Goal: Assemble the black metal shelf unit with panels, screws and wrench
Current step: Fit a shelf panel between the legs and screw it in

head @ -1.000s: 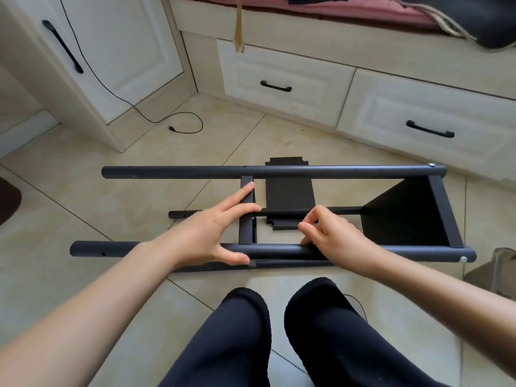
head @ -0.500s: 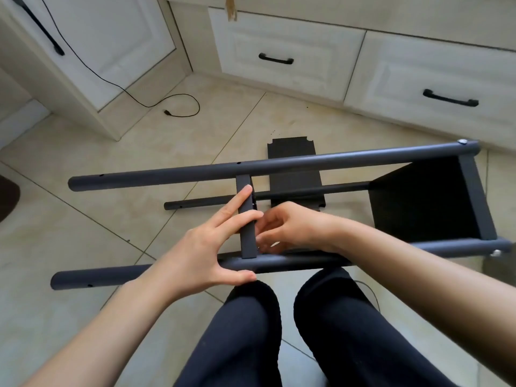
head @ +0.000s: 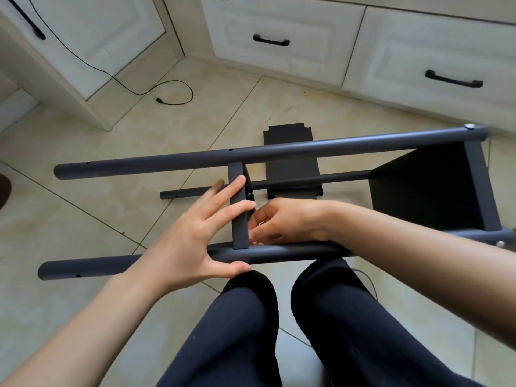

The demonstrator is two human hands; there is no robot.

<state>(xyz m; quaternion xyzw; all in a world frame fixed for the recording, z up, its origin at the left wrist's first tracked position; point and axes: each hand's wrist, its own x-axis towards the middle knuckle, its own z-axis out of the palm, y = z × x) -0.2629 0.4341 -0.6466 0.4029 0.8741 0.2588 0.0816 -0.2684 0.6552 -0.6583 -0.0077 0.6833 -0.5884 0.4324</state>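
Black shelf frame (head: pixel 279 152) lying sideways across lap above tiled floor (head: pixel 83 219), both hands at middle panel edge.
Left hand (head: pixel 192 241) spread flat, straight fingers on upright panel edge (head: pixel 238 208), thumb under near tube (head: pixel 279 251). Right hand (head: pixel 290 222) just right of panel edge, fingers curled in behind it; grasp cannot be told. Loose panel (head: pixel 290 135) flat on floor beyond; fitted panel (head: pixel 424 191) at right end.

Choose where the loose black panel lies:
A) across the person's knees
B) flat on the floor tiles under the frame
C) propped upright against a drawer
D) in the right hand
B: the loose panel lies flat on the floor tiles, partly hidden by the frame's poles.
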